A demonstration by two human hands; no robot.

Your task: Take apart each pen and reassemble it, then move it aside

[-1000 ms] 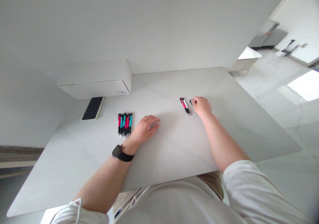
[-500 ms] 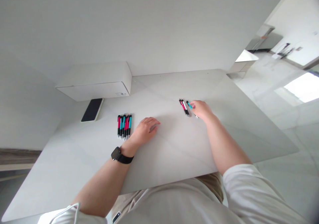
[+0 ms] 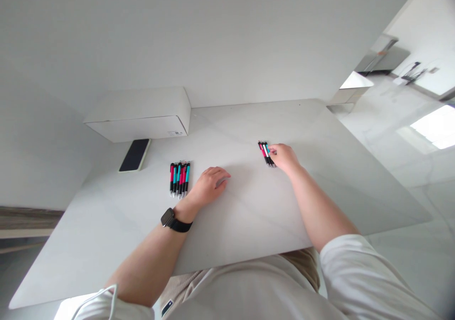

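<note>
My left hand [image 3: 208, 186] lies on the white table [image 3: 245, 206], loosely curled with the thumb apart from the fingers and nothing in it. Just left of it is a row of several click pens [image 3: 180, 179] with red and turquoise barrels and black grips. On the right, my right hand [image 3: 285, 157] has its fingers closed on a turquoise pen [image 3: 268, 148], part of which they hide. This pen lies against a white pen [image 3: 266, 152] and a red pen [image 3: 262, 150], side by side with their tips toward me.
A long white box [image 3: 145, 128] stands against the wall at the back left. In front of it lies a dark-screened phone [image 3: 135, 155]. The table's right edge borders a pale tiled floor [image 3: 387, 135].
My right hand has moved slightly left, bringing the turquoise pen from a small gap away to right beside the white pen. My left hand stays in place.
</note>
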